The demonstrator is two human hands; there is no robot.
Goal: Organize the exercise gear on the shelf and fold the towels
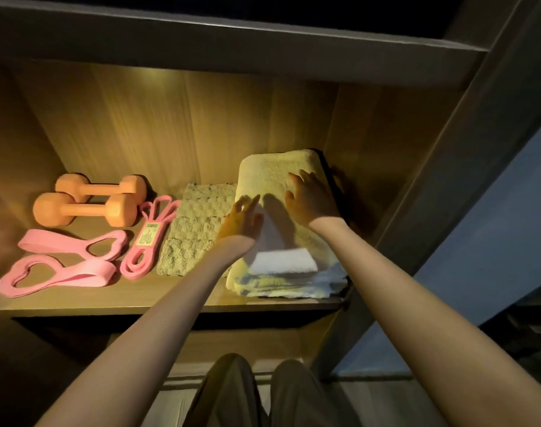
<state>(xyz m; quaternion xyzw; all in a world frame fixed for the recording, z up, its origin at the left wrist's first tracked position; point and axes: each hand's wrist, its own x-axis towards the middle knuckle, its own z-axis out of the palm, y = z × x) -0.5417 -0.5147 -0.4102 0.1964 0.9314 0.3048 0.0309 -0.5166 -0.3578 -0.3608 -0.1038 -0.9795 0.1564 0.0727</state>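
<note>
Head view: towel stack (264, 174) sits at the right end of the shelf (170, 292), close to the side wall. Right hand (312, 200) lies flat on top with fingers spread, likely pressing the pile down. Left hand (243, 218) is at the stack's left edge with fingers loosely spread, holding nothing, probably squaring it. Grey towel (195, 223) lies just beside the stack. Dumbbells (84, 208) and bands (62, 260) are grouped at the left, which looks sorted.

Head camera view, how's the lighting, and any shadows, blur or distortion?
In the head view, warm light from above fills the compartment, while below the shelf board it is dark; the left hand and right hand throw dark shadows on the yellow towel in that head view; its wide lens bows the shelf edges, and the picture is slightly soft.
</note>
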